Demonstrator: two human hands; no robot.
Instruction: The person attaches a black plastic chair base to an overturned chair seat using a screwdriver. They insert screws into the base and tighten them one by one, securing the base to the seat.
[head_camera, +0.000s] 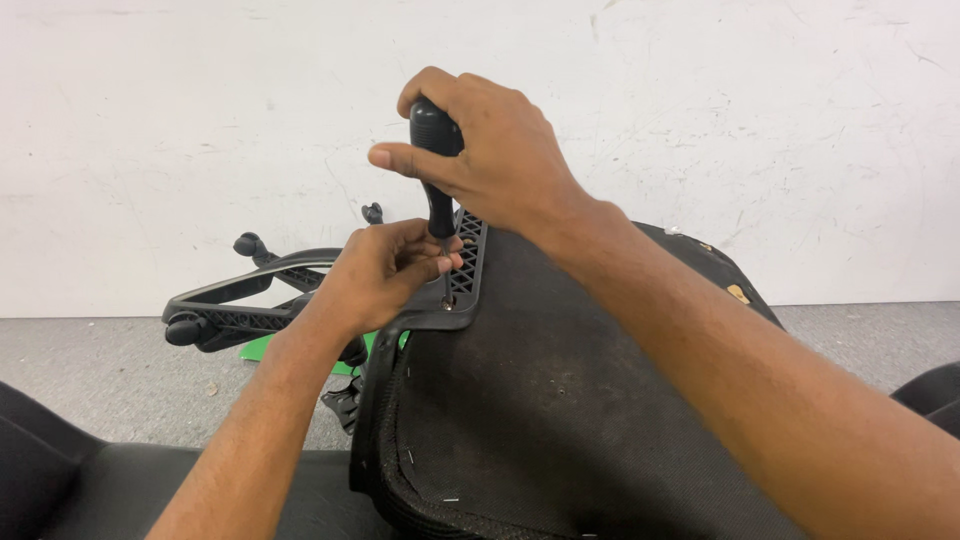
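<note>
My right hand (490, 150) grips the black handle of a screwdriver (437, 170) held upright, tip down at a screw hole in a black plastic armrest bracket (466, 270). My left hand (385, 270) pinches the screwdriver shaft just above the tip and rests on the bracket. The bracket lies against the underside of an upturned black chair seat (560, 400), whose fabric is stapled along its edge.
A black chair base with castor wheels (235, 305) lies on the grey floor to the left, with a green object (265, 348) under it. A white scuffed wall stands behind. Dark cushioned parts sit at the bottom left (60, 470) and right edge (930, 395).
</note>
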